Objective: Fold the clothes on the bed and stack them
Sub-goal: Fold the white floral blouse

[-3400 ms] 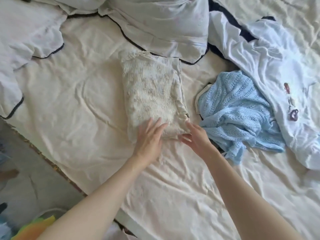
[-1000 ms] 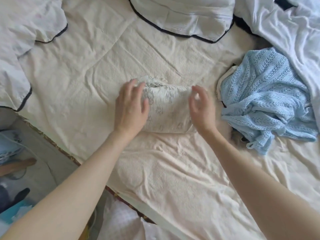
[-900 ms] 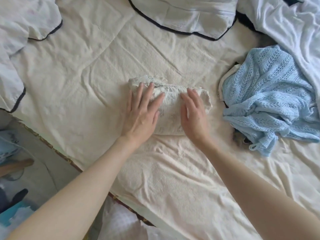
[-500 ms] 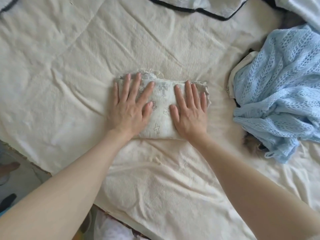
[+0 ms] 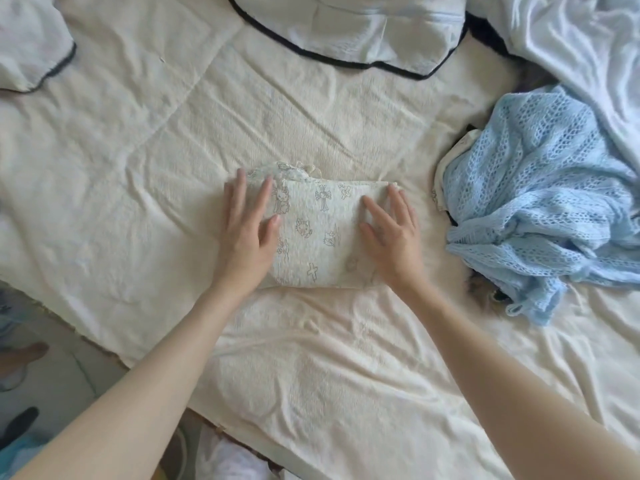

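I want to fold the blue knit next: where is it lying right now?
In the head view the blue knit lies crumpled at the right side of the bed, just right of the right hand and the folded printed garment.

white garment (image 5: 588, 46) cut off top right, dark-trimmed pillow (image 5: 346, 26) cropped — floor clutter blurred

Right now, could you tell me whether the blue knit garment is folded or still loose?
Loose: the blue knit garment lies crumpled in a heap, unfolded.

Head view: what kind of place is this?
Most likely a home bedroom. A bed with a cream sheet, a pillow with dark piping, and loose clothes such as a blue knit top beside the folded garment.
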{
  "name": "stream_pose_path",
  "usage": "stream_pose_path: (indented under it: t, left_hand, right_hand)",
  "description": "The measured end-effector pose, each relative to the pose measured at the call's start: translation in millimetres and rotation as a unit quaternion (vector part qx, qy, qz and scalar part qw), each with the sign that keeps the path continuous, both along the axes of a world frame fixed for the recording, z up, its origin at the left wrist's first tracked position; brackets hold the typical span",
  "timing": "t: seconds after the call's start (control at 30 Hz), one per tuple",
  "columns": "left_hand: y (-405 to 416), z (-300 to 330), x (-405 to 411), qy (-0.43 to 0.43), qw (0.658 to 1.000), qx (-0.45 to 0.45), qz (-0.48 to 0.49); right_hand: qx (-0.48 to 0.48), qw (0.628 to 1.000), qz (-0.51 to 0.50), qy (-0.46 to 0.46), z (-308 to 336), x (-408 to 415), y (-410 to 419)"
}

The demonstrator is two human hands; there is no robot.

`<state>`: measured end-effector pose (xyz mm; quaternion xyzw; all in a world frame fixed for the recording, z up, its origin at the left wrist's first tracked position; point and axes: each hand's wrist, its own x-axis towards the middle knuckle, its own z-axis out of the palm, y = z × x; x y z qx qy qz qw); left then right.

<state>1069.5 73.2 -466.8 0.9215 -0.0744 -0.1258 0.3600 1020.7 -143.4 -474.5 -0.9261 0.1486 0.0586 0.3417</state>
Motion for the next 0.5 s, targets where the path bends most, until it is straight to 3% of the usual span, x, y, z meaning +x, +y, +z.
stream_pose_path:
  t: [0.17, 0.37, 0.5]
  left_hand:
    - [3, 2, -12, 0.114, 0.984, -0.102, 0.093]
    - [18, 11, 5, 0.229, 0.966, -0.12, 0.032]
    - [18, 28, 3, 0.256, 0.955, -0.141, 0.054]
  right_hand:
    - [0.162, 0.97, -0.174, 0.061, -4, -16, -4]
    - [0.236, 0.95, -0.165, 0.125, 1, -6, -11]
    - [0.257, 0.937, -0.185, 0.147, 6, -6, -13]
